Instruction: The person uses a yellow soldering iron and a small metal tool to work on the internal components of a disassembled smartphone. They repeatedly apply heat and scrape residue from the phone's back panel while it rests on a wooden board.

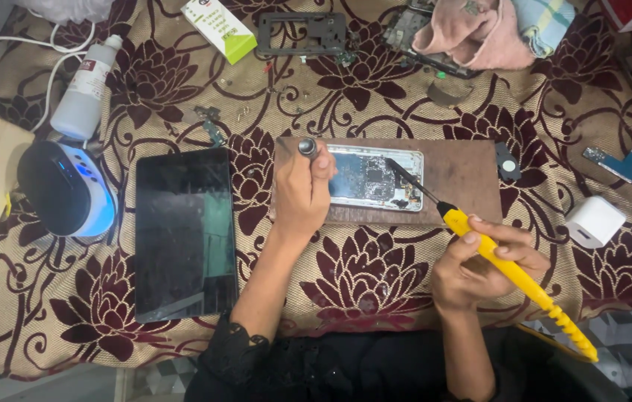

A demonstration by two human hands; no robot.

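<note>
From the head camera, looking down, the whole worktop is covered by a plush tan cloth (375,275) with raised maroon flowers and curling vines, soft and a little rumpled. On it lies a flat brown board (461,179), rectangular and matte, and on the board an opened phone (375,177), back off, its pale metal frame ringing a bluish inner plate and small dark parts.

The left hand (302,190) rests over the left end of the phone, fingers curled tight round a small tool with a round metal knob (308,147) poking out above the knuckles; the rest of that tool is hidden in the fist. The right hand (483,264) sits off the board's lower right corner, fingers and thumb closed around the smooth yellow handle of a screwdriver (513,272), whose ribbed tail runs out toward the lower right. Its thin black shaft slants up and left, the tip down inside the phone near its right end.

Left of the board lies a glossy black tablet (185,234), screen up. Beyond it sit a rounded black-and-white device (66,190) lit blue and a white plastic bottle (87,89) on its side. A white cube charger (595,221) sits at the right, and a crumpled pink cloth (479,33) at the top.
</note>
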